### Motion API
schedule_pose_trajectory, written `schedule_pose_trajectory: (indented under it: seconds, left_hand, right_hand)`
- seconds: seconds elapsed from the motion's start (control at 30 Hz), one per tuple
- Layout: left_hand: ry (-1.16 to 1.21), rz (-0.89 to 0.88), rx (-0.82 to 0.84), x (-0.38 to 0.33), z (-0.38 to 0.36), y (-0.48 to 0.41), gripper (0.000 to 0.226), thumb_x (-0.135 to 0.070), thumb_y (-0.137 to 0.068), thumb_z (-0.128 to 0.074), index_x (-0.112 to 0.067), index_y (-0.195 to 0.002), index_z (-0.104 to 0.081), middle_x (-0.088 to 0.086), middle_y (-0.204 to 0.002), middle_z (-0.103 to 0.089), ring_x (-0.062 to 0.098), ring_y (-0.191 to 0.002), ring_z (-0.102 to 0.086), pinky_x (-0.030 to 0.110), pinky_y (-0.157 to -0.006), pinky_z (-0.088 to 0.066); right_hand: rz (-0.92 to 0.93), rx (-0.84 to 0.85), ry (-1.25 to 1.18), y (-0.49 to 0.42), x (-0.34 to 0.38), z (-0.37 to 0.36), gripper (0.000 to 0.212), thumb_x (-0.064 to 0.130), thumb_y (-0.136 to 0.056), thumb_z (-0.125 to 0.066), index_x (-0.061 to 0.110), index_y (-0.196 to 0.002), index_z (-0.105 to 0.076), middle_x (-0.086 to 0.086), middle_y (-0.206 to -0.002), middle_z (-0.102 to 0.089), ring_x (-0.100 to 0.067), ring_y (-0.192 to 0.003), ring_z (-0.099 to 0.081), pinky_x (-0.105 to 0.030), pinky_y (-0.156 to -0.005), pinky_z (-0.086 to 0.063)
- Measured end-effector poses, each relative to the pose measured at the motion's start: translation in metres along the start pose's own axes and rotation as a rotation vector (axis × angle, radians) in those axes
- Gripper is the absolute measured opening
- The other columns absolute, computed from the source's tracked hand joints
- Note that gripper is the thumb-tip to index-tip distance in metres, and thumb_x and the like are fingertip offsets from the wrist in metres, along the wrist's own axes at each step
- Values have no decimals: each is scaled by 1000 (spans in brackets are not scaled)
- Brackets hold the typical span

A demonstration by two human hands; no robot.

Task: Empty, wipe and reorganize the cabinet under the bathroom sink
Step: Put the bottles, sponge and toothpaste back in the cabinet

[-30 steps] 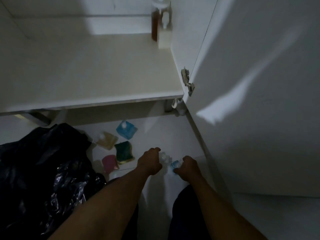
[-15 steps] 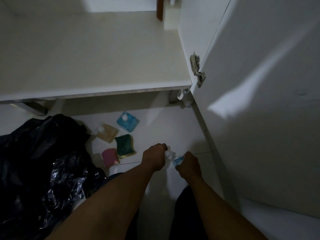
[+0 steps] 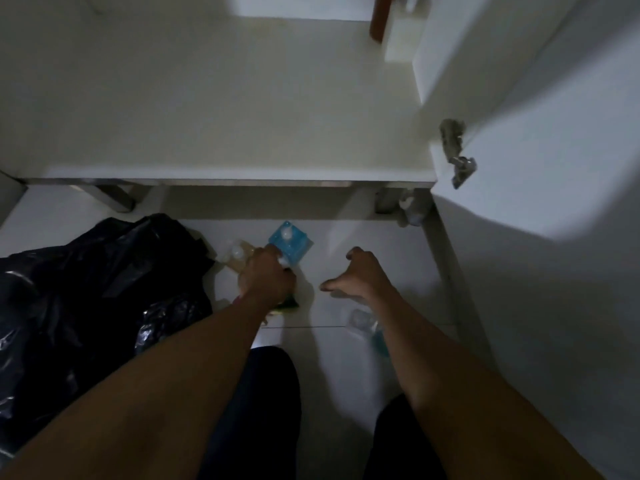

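A black plastic bag point(image 3: 86, 289) fills the lower left of the frame, its bottom and left side cut off by the edge. Above it the cabinet point(image 3: 225, 116) spans the upper half of the frame, its pale bottom board running almost the full width. Below the board's front edge, on the floor near the centre, lies a tan pouch point(image 3: 235, 252), blurred and partly covered by the left hand point(image 3: 266, 277). That hand reaches down with its fingers curled under. The back of the hand hides them, so whether they pinch anything cannot be told. Just beyond its knuckles is a blue bottle point(image 3: 290, 242), and a green sponge point(image 3: 289, 303) peeks out beneath the wrist. To the right, the right hand point(image 3: 356, 277) hovers with fingers spread and holds nothing. A clear bottle point(image 3: 367, 323) lies half hidden under its forearm. At the upper right a brown bottle point(image 3: 379, 19) and a white container point(image 3: 401, 43) are cropped by the top edge. Farther right a metal hinge point(image 3: 457, 157) joins the open door point(image 3: 554, 133).
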State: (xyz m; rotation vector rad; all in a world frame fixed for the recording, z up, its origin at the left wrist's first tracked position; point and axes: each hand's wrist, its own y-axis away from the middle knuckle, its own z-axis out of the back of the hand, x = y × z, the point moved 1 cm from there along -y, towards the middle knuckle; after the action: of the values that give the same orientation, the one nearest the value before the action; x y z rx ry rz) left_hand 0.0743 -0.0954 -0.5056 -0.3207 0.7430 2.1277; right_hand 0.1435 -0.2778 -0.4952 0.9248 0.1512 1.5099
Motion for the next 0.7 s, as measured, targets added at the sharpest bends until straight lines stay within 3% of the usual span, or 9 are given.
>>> schedule_pose_trajectory:
  seconds: [0.07, 0.13, 0.27, 0.33, 0.4, 0.53, 0.7]
  left_hand:
    - [14, 107, -125, 19, 12, -7, 47, -33, -79, -75, -15, -116, -52, 8, -115, -56, 29, -108, -56, 46, -89, -53]
    - [-3, 208, -203, 34, 18, -13, 66, -41, -76, -78, -14, -126, -44, 11, -129, -47, 32, -121, -45, 48, -95, -47]
    - [83, 293, -126, 54, 18, -31, 102, -39, -74, -83, -14, -151, -21, 13, -150, -29, 37, -138, -28, 53, -103, -40]
    - [119, 284, -55, 65, 14, -44, 101, -36, -76, -82, -14, -153, -20, 14, -151, -29, 38, -138, -30, 53, -105, -39]
    - [106, 242, -30, 72, 12, -52, 90, -38, -75, -80, -13, -147, -33, 16, -144, -36, 37, -133, -39, 48, -105, -42]
    - [120, 226, -38, 73, 13, -54, 71, -34, -73, -82, -10, -132, -51, 16, -130, -49, 35, -117, -55, 38, -93, -48]
    - [139, 227, -69, 60, 26, -39, 79, -35, -65, -88, -11, -132, -52, 15, -128, -49, 34, -109, -61, 40, -90, -52]
  right_hand:
    - [23, -18, 6, -18, 20, -11, 101, 51, -53, -88, 13, -136, -44, -8, -132, -50, -25, -117, -55, -38, -93, -52]
    - [48, -45, -11, -34, 36, -21, 92, 44, -57, -89, 15, -132, -44, -8, -129, -50, -25, -112, -56, -40, -90, -54]
    - [138, -43, 4, -60, 64, -38, 92, 30, -64, -88, 19, -140, -38, -8, -131, -47, -26, -118, -53, -42, -95, -52]
    - [173, -31, -12, -69, 75, -48, 95, 31, -62, -90, 19, -141, -38, -8, -130, -47, -27, -119, -52, -43, -98, -50]
    - [180, -48, -37, -75, 83, -59, 91, 31, -61, -91, 18, -136, -40, -7, -128, -49, -26, -117, -53, -42, -97, -50]
    - [155, -131, -49, -80, 85, -69, 76, 22, -68, -87, 14, -130, -45, -7, -125, -50, -26, -115, -56, -38, -93, -53]
    - [175, -192, -68, -56, 73, -56, 69, 23, -69, -86, 17, -126, -49, -3, -124, -51, -21, -110, -59, -29, -87, -53]
